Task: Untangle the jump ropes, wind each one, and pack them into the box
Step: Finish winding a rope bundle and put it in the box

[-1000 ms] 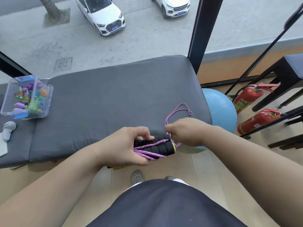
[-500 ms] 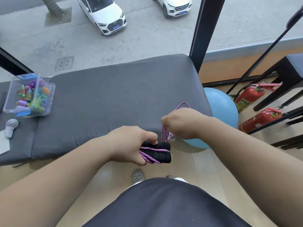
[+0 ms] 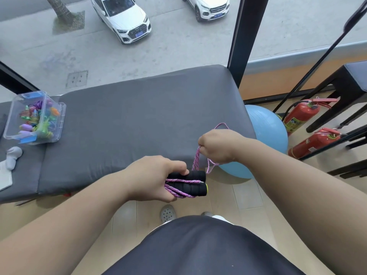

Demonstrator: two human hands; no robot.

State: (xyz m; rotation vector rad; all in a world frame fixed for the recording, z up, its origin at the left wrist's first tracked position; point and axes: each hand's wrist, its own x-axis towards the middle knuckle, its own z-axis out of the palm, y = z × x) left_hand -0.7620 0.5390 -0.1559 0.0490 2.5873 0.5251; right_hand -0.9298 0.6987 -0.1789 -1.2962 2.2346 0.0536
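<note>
My left hand grips the two black foam handles of a jump rope, held side by side just in front of the grey padded bench. Pink braided cord is wound across the handles and runs up into my right hand, which pinches it above and to the right. A small loop of the cord sticks out beyond my right fist. The clear plastic box sits at the bench's left end with several colourful ropes inside.
A blue exercise ball lies on the floor right of the bench, with two red fire extinguishers and black stool legs beyond. A white object lies near the box. A glass wall stands behind the bench.
My right hand has lifted up and right, pulling the cord taut off the handles. The left hand has turned the handles slightly and held its place.
</note>
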